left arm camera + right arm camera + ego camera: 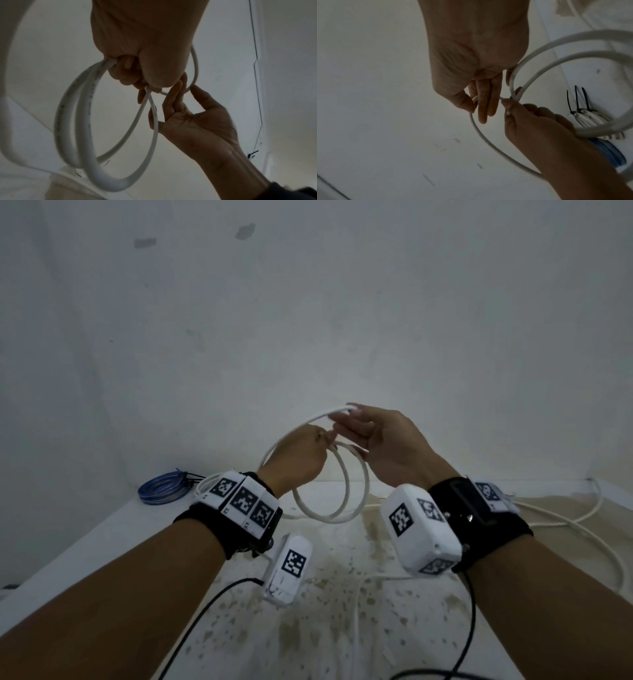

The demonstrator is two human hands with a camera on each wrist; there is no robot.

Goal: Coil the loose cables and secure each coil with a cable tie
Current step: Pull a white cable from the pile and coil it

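Hanging above the bench (102, 529), two loops of white cable (346, 491) are kept gathered in the fisted left hand (298, 457), while the next length is pinched by the right hand (383, 446), seemingly to add another loop.

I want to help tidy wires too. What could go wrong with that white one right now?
The left hand holds the white cable loops by its grip alone, with no tie on, so they could spring open. The right hand only pinches the next loop lightly; it might slip. The loose tail on the table could snag.
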